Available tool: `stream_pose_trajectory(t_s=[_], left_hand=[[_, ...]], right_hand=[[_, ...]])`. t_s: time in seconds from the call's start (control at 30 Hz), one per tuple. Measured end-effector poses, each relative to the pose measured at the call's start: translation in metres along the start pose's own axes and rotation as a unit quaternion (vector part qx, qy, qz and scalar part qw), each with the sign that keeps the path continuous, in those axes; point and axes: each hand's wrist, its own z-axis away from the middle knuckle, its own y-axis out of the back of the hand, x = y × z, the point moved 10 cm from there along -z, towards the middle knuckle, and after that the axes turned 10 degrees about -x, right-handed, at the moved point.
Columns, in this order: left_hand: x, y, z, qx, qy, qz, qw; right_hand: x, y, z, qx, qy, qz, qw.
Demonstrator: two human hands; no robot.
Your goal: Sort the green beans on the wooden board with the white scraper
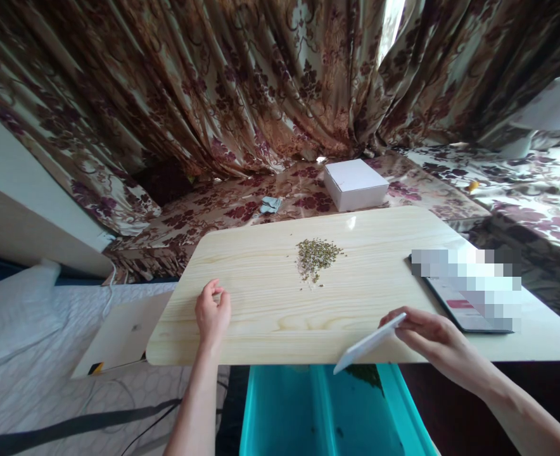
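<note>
My right hand [420,329] grips a thin, flat white card [368,345] by its upper end. The card slants down to the left across the table's front edge, its lower end above the right compartment of a teal two-part bin [318,405]. Inside that compartment, partly hidden by the card and the table, lies a dark green mass [366,375]. My left hand [212,310] rests on the left part of the wood-patterned table [270,316], loosely curled, thumb apart, holding nothing. Between my hands, farther back, spreads a pile of small green and pale bits [317,254].
A dark-edged device [465,304], its screen partly blurred out, lies on the table's right side. Behind the table, a white box [356,183] and a folded light-blue cloth [270,204] sit on a floral-covered ledge. A lamp [548,104] stands at the far right.
</note>
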Motion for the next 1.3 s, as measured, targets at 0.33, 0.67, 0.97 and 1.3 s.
stream_pose_trajectory(t_s=[0.33, 0.67, 0.97, 1.3], left_hand=[[0.001, 0.001, 0.0, 0.001, -0.002, -0.001, 1.0], [0.006, 0.001, 0.001, 0.005, -0.013, -0.005, 1.0], [0.005, 0.0, 0.001, 0.001, -0.011, 0.001, 1.0], [0.005, 0.001, 0.001, 0.003, -0.017, 0.002, 1.0]], right_hand=[[0.047, 0.07, 0.048, 0.249, -0.018, -0.049, 0.967], [0.017, 0.041, -0.008, 0.261, 0.059, -0.032, 0.963], [0.004, 0.017, -0.03, 0.227, 0.079, 0.037, 0.97], [0.007, 0.002, -0.032, 0.172, 0.097, 0.032, 0.98]])
